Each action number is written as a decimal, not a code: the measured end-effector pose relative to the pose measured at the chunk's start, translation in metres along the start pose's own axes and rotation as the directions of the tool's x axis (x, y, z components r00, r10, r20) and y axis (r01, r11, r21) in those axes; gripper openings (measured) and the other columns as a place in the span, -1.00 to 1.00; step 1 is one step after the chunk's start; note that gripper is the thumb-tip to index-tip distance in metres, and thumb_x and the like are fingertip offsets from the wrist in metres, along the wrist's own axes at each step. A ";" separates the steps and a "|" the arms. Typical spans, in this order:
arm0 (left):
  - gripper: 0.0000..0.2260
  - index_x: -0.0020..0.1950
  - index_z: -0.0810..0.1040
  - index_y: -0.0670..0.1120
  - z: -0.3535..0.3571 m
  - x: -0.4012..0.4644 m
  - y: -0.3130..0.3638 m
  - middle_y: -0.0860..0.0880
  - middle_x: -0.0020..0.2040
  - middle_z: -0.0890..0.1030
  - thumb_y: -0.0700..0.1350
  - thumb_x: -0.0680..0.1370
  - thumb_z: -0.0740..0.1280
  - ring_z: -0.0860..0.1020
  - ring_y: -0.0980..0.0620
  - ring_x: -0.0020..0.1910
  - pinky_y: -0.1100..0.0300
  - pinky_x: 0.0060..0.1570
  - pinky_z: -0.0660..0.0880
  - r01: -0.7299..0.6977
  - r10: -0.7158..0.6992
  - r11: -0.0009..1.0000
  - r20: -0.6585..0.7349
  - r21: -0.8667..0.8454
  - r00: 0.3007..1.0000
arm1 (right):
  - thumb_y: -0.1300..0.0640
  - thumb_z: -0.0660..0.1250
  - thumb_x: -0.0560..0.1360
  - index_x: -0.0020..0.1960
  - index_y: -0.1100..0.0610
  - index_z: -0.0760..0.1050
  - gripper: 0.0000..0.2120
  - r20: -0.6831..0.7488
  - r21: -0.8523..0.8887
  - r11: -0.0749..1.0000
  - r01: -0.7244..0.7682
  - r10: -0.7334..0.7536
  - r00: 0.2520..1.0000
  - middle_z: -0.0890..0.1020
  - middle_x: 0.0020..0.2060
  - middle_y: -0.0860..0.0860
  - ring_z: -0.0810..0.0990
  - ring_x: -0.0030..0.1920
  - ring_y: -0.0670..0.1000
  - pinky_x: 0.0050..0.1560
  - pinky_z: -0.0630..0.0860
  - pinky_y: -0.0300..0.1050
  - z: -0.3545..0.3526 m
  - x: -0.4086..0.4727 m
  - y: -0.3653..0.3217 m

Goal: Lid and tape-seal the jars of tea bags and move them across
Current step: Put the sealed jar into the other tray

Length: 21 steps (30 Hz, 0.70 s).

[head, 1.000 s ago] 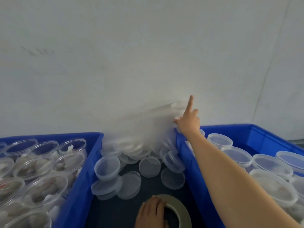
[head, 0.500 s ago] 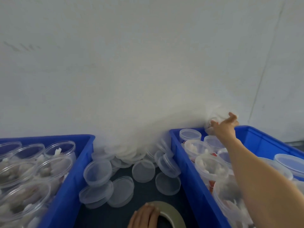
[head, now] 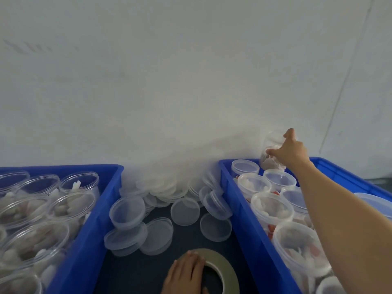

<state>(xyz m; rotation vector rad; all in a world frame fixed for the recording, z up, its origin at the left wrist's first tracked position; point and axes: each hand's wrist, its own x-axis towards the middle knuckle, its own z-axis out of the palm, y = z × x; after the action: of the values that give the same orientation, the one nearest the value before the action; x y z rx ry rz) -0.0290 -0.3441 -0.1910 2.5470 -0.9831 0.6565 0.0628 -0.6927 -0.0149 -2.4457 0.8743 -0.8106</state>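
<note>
1. The right hand (head: 290, 152) is stretched toward the upper right of the frame, its fingers curled round a clear jar (head: 272, 151) of tea bags, thumb raised along the jar's top.
2. That jar is held tilted over the far end of the right blue crate (head: 239, 200), close to the pale wall (head: 169, 71); whether its base touches anything in the crate cannot be told.
3. The right blue crate fills the lower right of the frame and holds lidded jars (head: 272, 211) of tea bags standing close together, some showing red tags inside.
4. The left hand (head: 186, 272) lies at the bottom centre, fingers held together and fairly straight, resting over the near left edge of a tape roll (head: 224, 267).
5. The tape roll lies flat on the dark table surface (head: 191, 236) between the two crates.
6. Loose translucent lids (head: 184, 211) are heaped in the middle of the frame, between the crates and up against the wall; several lie flat, others lean on their edges.
7. The left blue crate (head: 91, 219) takes up the lower left and holds open jars (head: 72, 203) with tea bags inside, no lids on them.
</note>
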 end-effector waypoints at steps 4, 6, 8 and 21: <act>-0.46 -0.29 0.71 -0.05 -0.002 0.000 0.001 0.04 -0.19 0.70 0.10 -0.22 0.51 0.68 0.08 -0.19 0.15 -0.40 0.58 0.032 -0.028 0.998 0.070 -0.055 0.997 | 0.12 0.48 0.38 0.20 0.17 0.21 -0.44 0.026 -0.154 0.988 0.022 -0.019 0.999 0.52 -0.12 0.18 0.48 -0.18 0.21 -0.28 0.40 -0.05 -0.010 0.000 -0.018; -0.38 -0.29 0.71 -0.05 -0.001 -0.001 0.002 0.03 -0.19 0.69 0.06 -0.32 0.55 0.68 0.08 -0.19 0.16 -0.38 0.58 0.062 -0.058 0.995 0.050 -0.079 0.997 | 0.19 0.48 0.35 0.21 0.18 0.22 -0.43 0.099 -0.278 0.960 0.026 0.001 0.995 0.49 -0.19 0.16 0.47 -0.18 0.19 -0.32 0.40 -0.07 -0.009 -0.004 -0.023; -0.38 -0.29 0.71 -0.05 -0.003 0.000 0.003 0.04 -0.19 0.69 0.05 -0.33 0.55 0.68 0.08 -0.18 0.16 -0.37 0.59 0.065 -0.060 0.994 0.060 -0.087 0.996 | 0.19 0.49 0.35 0.23 0.19 0.23 -0.41 0.156 -0.319 0.948 0.004 0.049 0.987 0.50 -0.14 0.16 0.49 -0.15 0.17 -0.32 0.42 -0.06 0.000 -0.011 -0.012; -0.45 -0.13 0.72 -0.02 -0.007 -0.004 0.004 0.08 -0.07 0.68 0.03 -0.10 0.55 0.66 0.11 -0.04 0.12 -0.23 0.60 0.063 -0.052 0.993 0.106 -0.097 0.993 | -0.36 0.27 0.39 0.27 0.06 0.20 -0.33 0.383 -0.097 0.994 -0.052 0.086 0.920 0.51 0.08 0.07 0.51 -0.02 0.15 -0.04 0.46 0.09 0.031 -0.025 0.025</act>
<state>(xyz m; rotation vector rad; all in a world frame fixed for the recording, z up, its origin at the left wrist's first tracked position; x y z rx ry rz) -0.0365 -0.3420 -0.1870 2.5318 -0.9466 0.4514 0.0565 -0.6874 -0.0615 -2.5073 0.8482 -0.2501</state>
